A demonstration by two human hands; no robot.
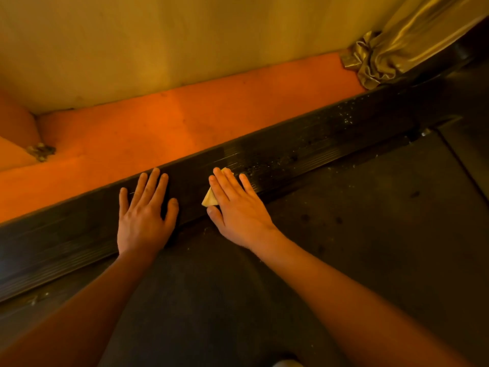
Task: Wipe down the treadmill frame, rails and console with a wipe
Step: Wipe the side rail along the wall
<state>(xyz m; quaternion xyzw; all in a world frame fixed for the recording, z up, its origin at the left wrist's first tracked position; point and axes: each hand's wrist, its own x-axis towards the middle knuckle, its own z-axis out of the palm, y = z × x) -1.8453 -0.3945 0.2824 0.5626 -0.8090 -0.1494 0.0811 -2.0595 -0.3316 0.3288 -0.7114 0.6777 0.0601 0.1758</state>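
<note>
A black ribbed side rail [304,144] of the treadmill runs diagonally from lower left to upper right. My right hand [235,205] lies flat on it with straight fingers and presses a small folded pale wipe [210,198] against the rail; most of the wipe is hidden under the palm. My left hand [144,210] rests flat on the same rail a little to the left, fingers spread, holding nothing. Pale dust specks cover the rail to the right of the wipe. The dark running belt [344,247] lies below the rail, under both forearms.
Orange carpet [158,128] borders the rail's far side, up to a yellowish wall [185,35]. A bunched shiny gold curtain [383,56] hangs down at the upper right corner. A small metallic object [41,151] lies on the carpet at far left.
</note>
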